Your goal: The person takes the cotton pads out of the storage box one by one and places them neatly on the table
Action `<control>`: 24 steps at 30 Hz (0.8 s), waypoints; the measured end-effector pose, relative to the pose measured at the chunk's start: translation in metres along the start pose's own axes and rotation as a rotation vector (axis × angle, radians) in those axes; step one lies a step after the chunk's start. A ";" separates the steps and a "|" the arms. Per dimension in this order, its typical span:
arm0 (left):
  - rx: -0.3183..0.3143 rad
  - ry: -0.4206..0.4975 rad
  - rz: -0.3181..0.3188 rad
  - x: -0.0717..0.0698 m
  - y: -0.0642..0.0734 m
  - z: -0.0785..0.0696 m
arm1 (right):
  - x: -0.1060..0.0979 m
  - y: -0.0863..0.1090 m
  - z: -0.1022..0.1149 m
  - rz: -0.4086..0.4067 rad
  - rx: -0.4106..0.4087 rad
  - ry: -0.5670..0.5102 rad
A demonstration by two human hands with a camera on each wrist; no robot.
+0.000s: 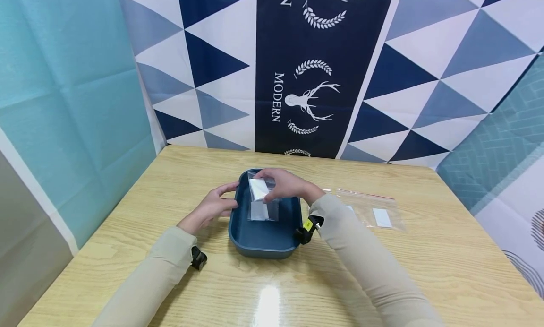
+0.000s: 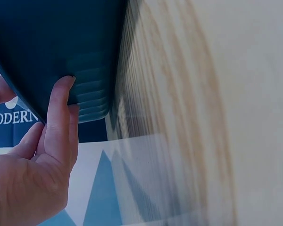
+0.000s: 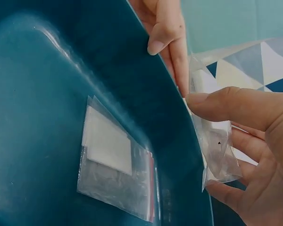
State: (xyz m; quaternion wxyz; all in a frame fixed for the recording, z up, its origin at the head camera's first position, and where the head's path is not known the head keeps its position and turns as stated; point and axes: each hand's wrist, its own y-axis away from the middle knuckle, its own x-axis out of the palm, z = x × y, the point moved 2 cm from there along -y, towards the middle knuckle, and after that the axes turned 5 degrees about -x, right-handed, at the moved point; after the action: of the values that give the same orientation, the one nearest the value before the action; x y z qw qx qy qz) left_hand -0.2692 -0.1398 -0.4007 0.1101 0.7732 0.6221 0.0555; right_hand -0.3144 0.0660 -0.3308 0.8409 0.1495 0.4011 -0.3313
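A dark blue plastic bin [image 1: 265, 239] stands on the table in the head view. My left hand [image 1: 212, 205] holds its left rim, with fingers [image 2: 61, 101] against the outer wall. Above the bin's far part, my right hand [image 1: 282, 185] pinches a small clear zip bag [image 1: 258, 189] containing a white piece. The right wrist view shows this bag between thumb and fingers, overlapping the bin's rim. Another small zip bag [image 3: 108, 150], with a white square inside and a red seal line, lies on the bin's floor.
Right of the bin, clear zip bags with white pieces [image 1: 382, 218] lie on the wooden table [image 1: 425, 261], partly behind the right forearm. A patterned cloth [image 1: 221, 81] hangs along the table's far edge. Each wrist carries a small black camera [image 1: 198, 258].
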 end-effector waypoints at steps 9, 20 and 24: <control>-0.006 -0.006 -0.016 0.001 0.002 -0.004 | -0.009 0.012 0.004 -0.021 -0.039 -0.032; 0.005 -0.011 -0.024 0.001 0.002 -0.002 | -0.014 0.033 0.008 -0.064 -0.059 -0.064; 0.004 -0.016 -0.021 0.001 0.002 -0.001 | -0.015 0.045 0.009 -0.080 -0.061 -0.074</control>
State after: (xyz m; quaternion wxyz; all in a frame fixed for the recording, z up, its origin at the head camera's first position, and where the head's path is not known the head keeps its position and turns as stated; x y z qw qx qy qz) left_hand -0.2675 -0.1388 -0.3990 0.1139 0.7673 0.6293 0.0470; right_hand -0.2856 0.1014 -0.3142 0.8454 0.0951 0.3853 -0.3576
